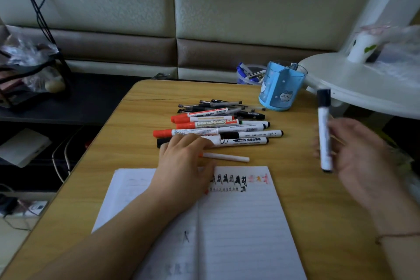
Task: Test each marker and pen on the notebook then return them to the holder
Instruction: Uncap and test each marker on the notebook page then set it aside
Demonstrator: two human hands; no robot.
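An open lined notebook (238, 223) lies at the table's near edge, with black and red test marks along the top of its right page. My left hand (184, 161) rests at the notebook's top edge, and a white pen (227, 157) with an orange end lies between its curled fingers and thumb. My right hand (359, 157), blurred, holds a white marker with a black cap (324, 129) upright to the right of the notebook. The blue pen holder (278, 88) stands at the table's far right. Several red-capped and black-capped markers and pens (218, 125) lie in a pile behind my left hand.
A white round shelf (363, 84) with a cup overhangs the table's far right corner, close to the holder. A clear tub of blue pens (247, 73) sits behind the holder. A padded wall runs behind the wooden table (141, 107). Bags and cables are on the left.
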